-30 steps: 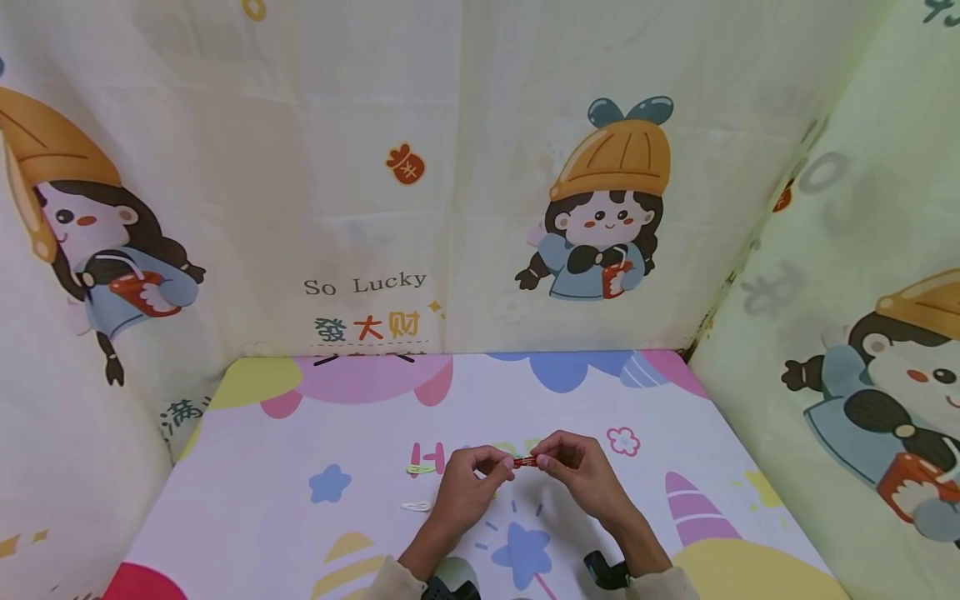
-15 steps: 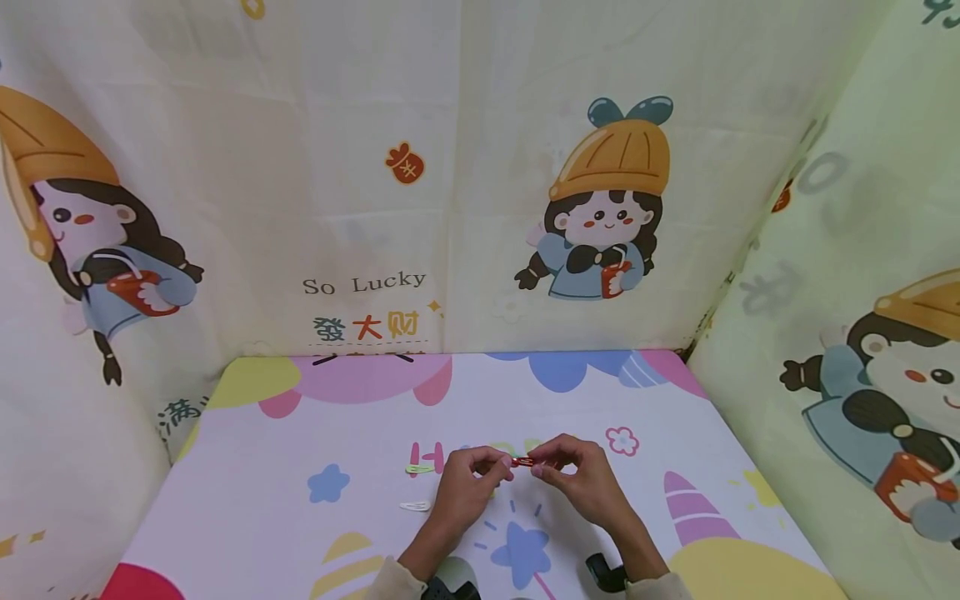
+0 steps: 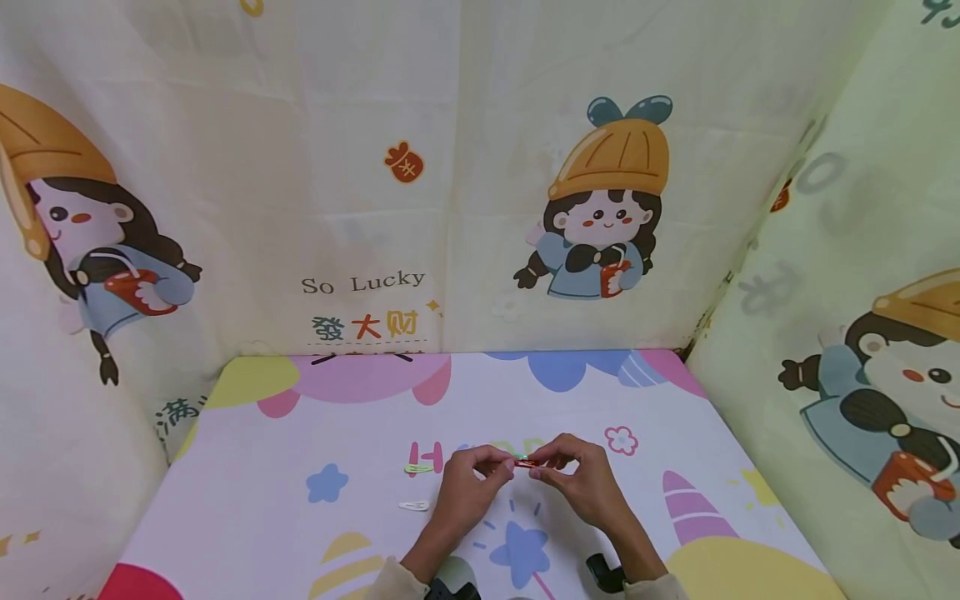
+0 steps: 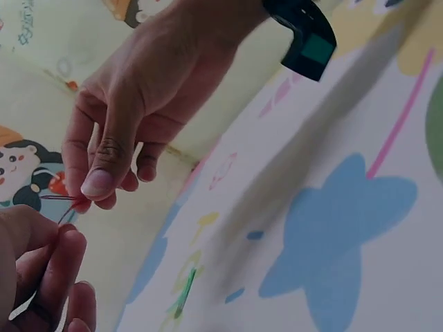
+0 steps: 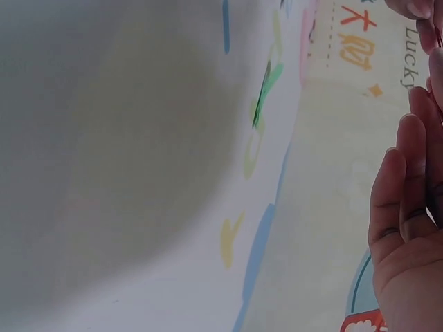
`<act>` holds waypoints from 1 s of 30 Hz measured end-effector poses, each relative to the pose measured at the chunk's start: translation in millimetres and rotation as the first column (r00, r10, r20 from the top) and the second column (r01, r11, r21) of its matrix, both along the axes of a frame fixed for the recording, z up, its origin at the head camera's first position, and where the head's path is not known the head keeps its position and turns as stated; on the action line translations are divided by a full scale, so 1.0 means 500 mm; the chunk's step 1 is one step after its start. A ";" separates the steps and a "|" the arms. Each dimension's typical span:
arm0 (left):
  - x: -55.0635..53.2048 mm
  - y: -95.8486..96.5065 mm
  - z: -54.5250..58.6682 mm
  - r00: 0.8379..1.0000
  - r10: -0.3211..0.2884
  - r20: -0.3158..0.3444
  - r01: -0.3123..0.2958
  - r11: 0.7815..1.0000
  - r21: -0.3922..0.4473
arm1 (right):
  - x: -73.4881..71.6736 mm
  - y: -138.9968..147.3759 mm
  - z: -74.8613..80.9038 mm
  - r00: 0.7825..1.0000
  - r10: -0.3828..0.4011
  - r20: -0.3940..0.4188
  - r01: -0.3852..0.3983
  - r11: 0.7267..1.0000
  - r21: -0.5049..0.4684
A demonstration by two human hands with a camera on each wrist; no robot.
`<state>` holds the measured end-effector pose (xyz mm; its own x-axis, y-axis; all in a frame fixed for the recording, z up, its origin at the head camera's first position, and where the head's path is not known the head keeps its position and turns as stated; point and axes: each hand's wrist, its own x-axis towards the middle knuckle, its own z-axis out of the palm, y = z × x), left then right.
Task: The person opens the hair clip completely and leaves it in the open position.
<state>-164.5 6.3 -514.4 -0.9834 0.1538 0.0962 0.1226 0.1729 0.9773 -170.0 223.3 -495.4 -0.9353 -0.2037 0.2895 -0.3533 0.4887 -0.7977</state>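
Above the middle of the table, both hands hold a small red snap hair clip point(image 3: 527, 463) by its ends. My left hand point(image 3: 465, 490) pinches one end between thumb and fingers. The other end is pinched by my right hand point(image 3: 587, 482). In the left wrist view the red clip's two thin parts stand spread apart. A yellow-green hair clip point(image 3: 419, 469) and a white hair clip point(image 3: 414, 506) lie on the table left of my left hand. Beyond the hands lies a green hair clip point(image 5: 261, 97), seen best in the wrist views.
The table point(image 3: 255, 483) has a white cover printed with stars and letters. Patterned cloth walls point(image 3: 480, 250) rise at its back and both sides. A black wrist device point(image 3: 603, 573) is strapped at the right wrist.
My right hand's fingers have shifted slightly on the red hair clip, which has turned a little. The left hand and the clips on the table stay in place.
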 end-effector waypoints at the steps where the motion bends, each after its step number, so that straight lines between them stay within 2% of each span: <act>1: 0.000 0.001 -0.003 0.999 0.013 -0.030 -0.013 1.000 -0.018 | 0.000 0.000 -0.001 1.000 0.000 0.000 0.000 1.000 0.003; 4: 0.003 0.006 -0.009 0.990 0.065 -0.122 -0.078 0.992 -0.103 | 0.002 0.002 -0.003 1.000 0.000 0.003 0.000 1.000 0.011; 7: 0.007 0.010 -0.012 0.971 0.097 -0.217 -0.143 0.968 -0.204 | 0.004 0.004 -0.005 1.000 0.008 0.001 -0.009 1.000 0.019; 10: 0.009 0.013 -0.013 0.944 0.097 -0.314 -0.192 0.939 -0.286 | 0.004 0.007 -0.008 1.000 0.017 -0.006 -0.016 0.999 0.032; 13: 0.009 0.015 -0.014 0.925 0.080 -0.370 -0.212 0.919 -0.332 | 0.003 0.010 -0.011 1.000 0.015 -0.003 -0.015 0.998 0.054; 16: 0.008 0.017 -0.015 0.923 0.058 -0.380 -0.211 0.902 -0.375 | 0.001 0.012 -0.013 1.000 0.007 0.013 -0.008 0.997 0.083; 20: 0.005 0.021 -0.017 0.936 0.025 -0.351 -0.189 0.878 -0.441 | 0.000 0.015 -0.018 0.999 -0.005 0.034 0.001 0.991 0.133; 25: -0.001 0.030 -0.022 0.946 -0.013 -0.323 -0.168 0.834 -0.526 | -0.001 0.015 -0.027 0.996 -0.044 0.079 0.026 0.977 0.210; 30: -0.006 0.041 -0.033 0.943 -0.024 -0.331 -0.184 0.793 -0.581 | -0.003 0.016 -0.036 0.994 -0.059 0.096 0.033 0.967 0.252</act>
<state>-167.4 27.0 -530.8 -0.9292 0.2042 0.3081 0.3544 0.7289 0.5858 -171.4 231.4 -513.1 -0.9672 -0.2134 0.1376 -0.2490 0.6908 -0.6788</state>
